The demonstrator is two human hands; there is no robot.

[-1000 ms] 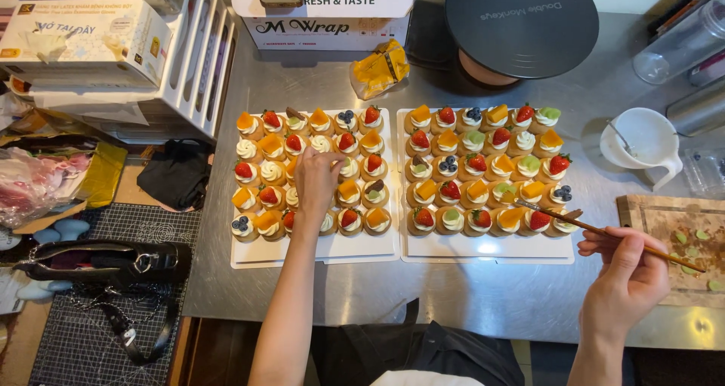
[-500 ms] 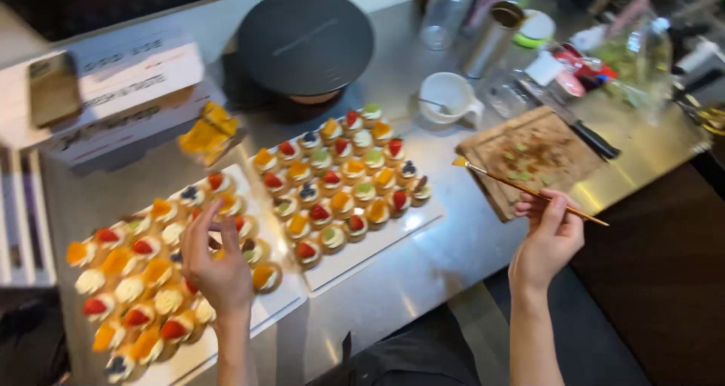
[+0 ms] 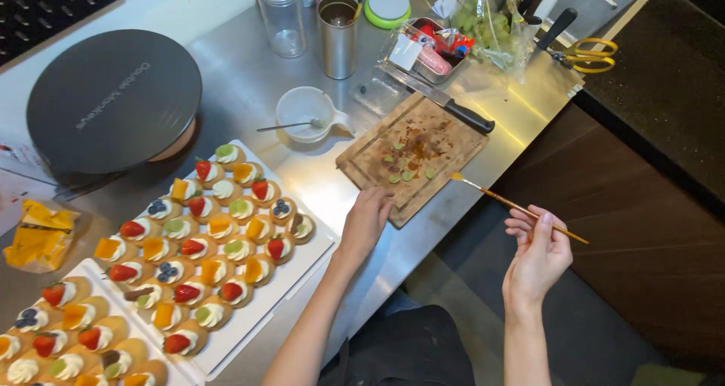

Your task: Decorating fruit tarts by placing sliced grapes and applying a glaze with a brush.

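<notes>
One brush (image 3: pixel 519 208), right hand (image 3: pixel 538 259), left hand (image 3: pixel 366 221) touching board (image 3: pixel 423 140)

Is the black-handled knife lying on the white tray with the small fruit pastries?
No, the knife lies across the far edge of the wooden cutting board, apart from the white tray.

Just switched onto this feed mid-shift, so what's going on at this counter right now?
A person stands at a steel counter. The right hand holds a thin paintbrush in the air off the counter's edge, bristles pointing toward the wooden cutting board. The left hand rests at the near edge of that board, which carries a few green fruit slices. Beside it, white trays hold rows of small tarts topped with cream and fruit. A knife lies across the board's far corner.
</notes>
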